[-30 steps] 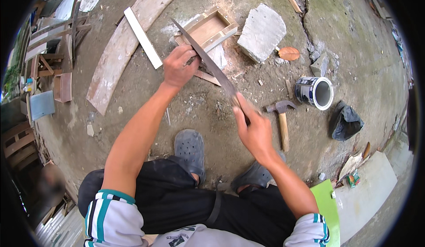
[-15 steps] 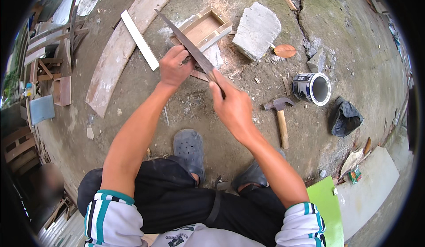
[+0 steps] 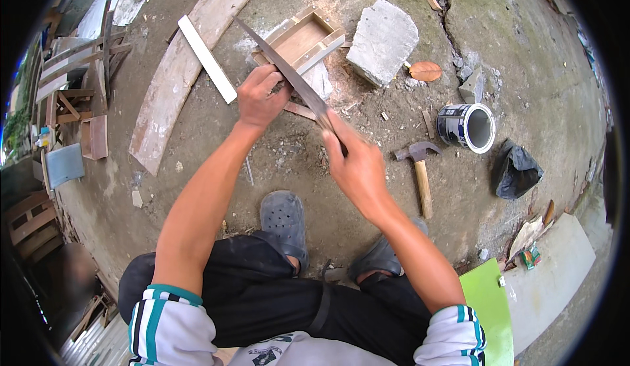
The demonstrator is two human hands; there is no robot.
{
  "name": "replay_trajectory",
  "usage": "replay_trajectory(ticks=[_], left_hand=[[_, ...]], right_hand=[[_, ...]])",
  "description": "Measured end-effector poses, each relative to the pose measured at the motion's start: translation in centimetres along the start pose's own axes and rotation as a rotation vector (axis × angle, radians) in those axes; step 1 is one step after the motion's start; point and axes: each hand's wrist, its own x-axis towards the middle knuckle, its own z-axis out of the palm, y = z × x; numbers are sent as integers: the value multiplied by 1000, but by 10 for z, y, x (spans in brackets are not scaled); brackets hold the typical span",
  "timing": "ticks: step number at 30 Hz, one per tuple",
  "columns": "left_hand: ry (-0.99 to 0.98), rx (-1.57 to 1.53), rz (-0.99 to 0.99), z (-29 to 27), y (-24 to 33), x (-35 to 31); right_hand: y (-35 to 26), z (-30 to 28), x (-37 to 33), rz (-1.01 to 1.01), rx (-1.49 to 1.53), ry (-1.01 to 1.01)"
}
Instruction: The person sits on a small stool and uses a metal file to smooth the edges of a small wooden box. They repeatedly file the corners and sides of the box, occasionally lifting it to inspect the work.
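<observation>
In my right hand point(image 3: 359, 169) is the handle of a handsaw point(image 3: 289, 72), its long dark blade slanting up and to the left. My left hand point(image 3: 262, 97) is closed, fingers curled, with a thin wooden strip point(image 3: 300, 110) sticking out on its right. The blade crosses over the strip right beside my left fingers. Just beyond the blade lies a shallow wooden box frame point(image 3: 307, 37), partly covered by the saw. What my left fingers wrap around is partly hidden.
A concrete block point(image 3: 382, 41) sits right of the frame. Further right are a hammer point(image 3: 422, 176), an open paint can point(image 3: 467, 128) and a black plastic bag point(image 3: 517, 170). To the left lie a white strip point(image 3: 207, 58) and a long plank point(image 3: 170, 97). Scrap wood point(image 3: 72, 100) stands far left.
My right hand has drawn the saw a little back toward me and to the right. My left hand stays almost in place.
</observation>
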Motion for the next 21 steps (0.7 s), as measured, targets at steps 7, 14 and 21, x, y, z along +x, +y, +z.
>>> replay_trajectory(ticks=[7,14,21], left_hand=[[1,-19,-3,2,2,-2],[8,-9,10,-3,-7,-4],[-38,9,-14,-1,-2,0]], right_hand=[[-3,-3,-1,32,-23,-7],[22,-1,-35,-116,27,115],[-6,6,12,-21,-55,44]])
